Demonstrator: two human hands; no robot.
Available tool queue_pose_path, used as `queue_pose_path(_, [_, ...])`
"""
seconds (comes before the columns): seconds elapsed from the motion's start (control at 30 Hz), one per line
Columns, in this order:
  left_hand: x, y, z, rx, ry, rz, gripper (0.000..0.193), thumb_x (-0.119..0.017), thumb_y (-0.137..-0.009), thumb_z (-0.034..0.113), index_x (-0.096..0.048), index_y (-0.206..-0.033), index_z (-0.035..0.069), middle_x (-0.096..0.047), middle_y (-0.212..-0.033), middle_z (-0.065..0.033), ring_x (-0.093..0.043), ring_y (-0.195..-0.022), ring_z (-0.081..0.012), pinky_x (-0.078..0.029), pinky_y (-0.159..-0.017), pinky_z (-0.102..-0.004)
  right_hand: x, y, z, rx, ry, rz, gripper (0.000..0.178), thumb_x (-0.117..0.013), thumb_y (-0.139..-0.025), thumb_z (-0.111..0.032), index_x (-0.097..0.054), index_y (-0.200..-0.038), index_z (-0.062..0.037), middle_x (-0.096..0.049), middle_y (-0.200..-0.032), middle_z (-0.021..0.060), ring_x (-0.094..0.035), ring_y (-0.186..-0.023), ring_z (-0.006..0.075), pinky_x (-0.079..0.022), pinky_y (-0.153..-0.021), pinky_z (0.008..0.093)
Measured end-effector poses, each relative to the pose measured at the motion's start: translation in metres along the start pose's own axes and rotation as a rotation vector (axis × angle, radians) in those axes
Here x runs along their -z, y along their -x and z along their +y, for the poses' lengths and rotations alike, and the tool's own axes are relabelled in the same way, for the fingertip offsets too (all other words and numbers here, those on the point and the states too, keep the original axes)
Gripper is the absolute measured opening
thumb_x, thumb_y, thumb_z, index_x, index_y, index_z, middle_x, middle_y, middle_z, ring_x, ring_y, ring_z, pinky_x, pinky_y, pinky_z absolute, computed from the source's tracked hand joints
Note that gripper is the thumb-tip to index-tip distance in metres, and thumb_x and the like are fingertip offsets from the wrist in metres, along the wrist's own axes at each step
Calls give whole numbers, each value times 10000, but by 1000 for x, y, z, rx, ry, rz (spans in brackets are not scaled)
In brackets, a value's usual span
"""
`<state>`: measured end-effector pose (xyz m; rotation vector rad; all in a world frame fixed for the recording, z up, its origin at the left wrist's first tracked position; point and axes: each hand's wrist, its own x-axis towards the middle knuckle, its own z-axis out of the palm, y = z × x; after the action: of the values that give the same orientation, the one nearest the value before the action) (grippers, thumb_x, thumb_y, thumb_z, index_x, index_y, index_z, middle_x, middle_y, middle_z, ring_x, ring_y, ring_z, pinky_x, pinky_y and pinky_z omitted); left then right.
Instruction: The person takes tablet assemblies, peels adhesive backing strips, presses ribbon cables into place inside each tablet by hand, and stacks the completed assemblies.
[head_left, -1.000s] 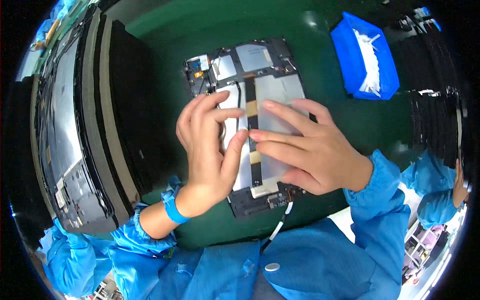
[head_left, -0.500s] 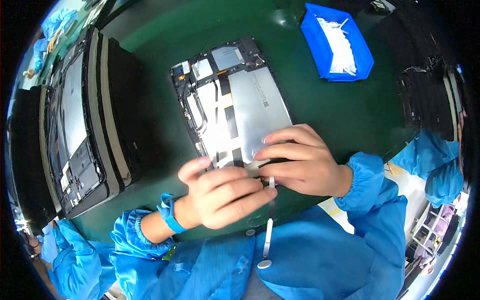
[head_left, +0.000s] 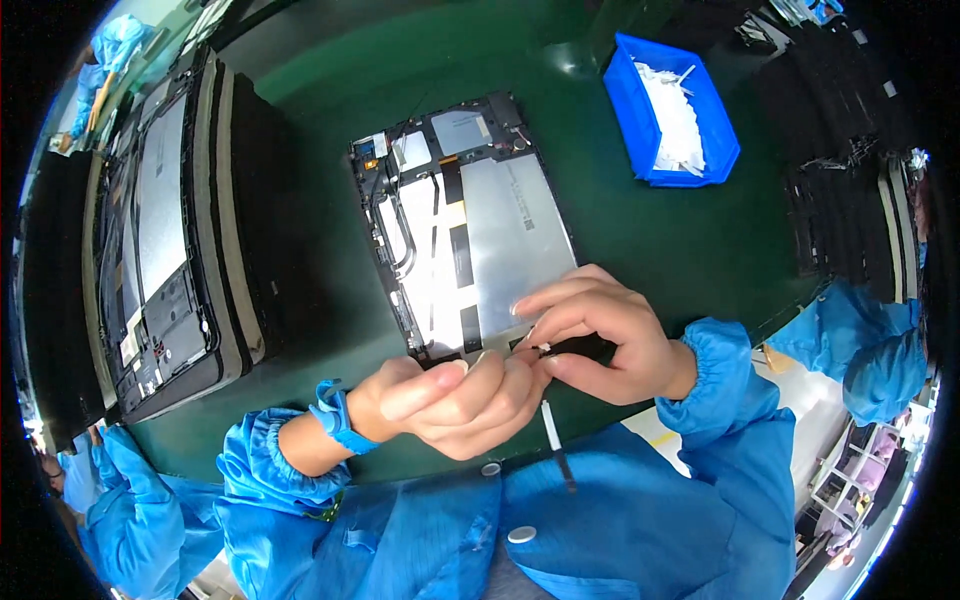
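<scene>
An opened tablet [head_left: 520, 230] lies on the green work surface, its silver battery and black ribbon cables exposed. At its near edge, the fingers of my left hand [head_left: 465, 400] are curled together at the upper part of a narrow black-and-white flat cable [head_left: 553, 430]. The cable's lower end hangs in front of my blue smock. My right hand [head_left: 615, 340] pinches a small white bit, seemingly the same cable's end, between thumb and fingers. Both sets of fingertips meet there, so the exact grip is partly hidden.
A blue bin [head_left: 727, 150] of white strips stands at the far right. Stacked tablet housings with foam layers [head_left: 215, 230] rise at the left, and a black stack [head_left: 845, 220] stands at the right. Other people in blue sleeves [head_left: 845, 340] are at both sides.
My left hand's spread fingers have curled in, and my right fingertips have drawn into a pinch. The hanging cable now shows a shorter length. The view has shifted slightly.
</scene>
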<state>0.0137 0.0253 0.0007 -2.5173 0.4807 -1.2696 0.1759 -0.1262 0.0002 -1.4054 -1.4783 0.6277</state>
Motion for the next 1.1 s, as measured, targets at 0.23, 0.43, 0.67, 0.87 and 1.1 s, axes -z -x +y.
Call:
queue_pose_path(0.23, [-5, 4, -3, -129, 14, 78, 173, -624, -655, 256, -718, -793, 300, -620, -812, 115, -538, -844, -69, -254, -918, -396, 1, -6, -4, 15, 137, -24, 105, -711, -757, -42, -666, -850, -58, -704, -950, 62, -618, -965, 240, -429, -848, 311])
queue_pose_path(0.43, [-9, 10, 12, -87, 175, 219, 136, -594, -737, 167, -715, -798, 177, -657, -837, 74, -619, -876, -49, -317, -983, -316, 2, -2, 2, -110, -119, 0, 75, -738, -741, -47, -678, -778, -71, -647, -768, 23, -569, -754, 178, -433, -707, 311])
queue_pose_path(0.67, [-5, -2, 6, 479, 611, -89, 150, -656, -693, 171, -703, -835, 171, -669, -863, 30, -627, -922, -169, -271, -943, -407, 87, -21, 30, 125, 1048, 697, 102, -720, -723, -67, -663, -792, -116, -631, -773, 35, -573, -710, 232, -409, -646, 358])
queue_pose_path(0.87, [-29, -22, -9, 867, 710, -306, 113, -782, -684, 153, -680, -713, 114, -642, -746, 7, -581, -841, -169, -271, -1016, -403, 129, -10, 55, -12, 1556, 390, 154, -646, -780, -93, -691, -923, -127, -661, -942, 10, -575, -893, 225, -403, -752, 369])
queue_pose_path(1.1, [-28, -13, -10, 895, 641, -380, 147, -785, -678, 171, -648, -695, 120, -613, -723, 15, -560, -801, -179, -296, -994, -411, 41, 7, 4, 184, 945, 234, 180, -695, -692, -121, -686, -871, -142, -653, -963, -5, -596, -861, 210, -437, -741, 352])
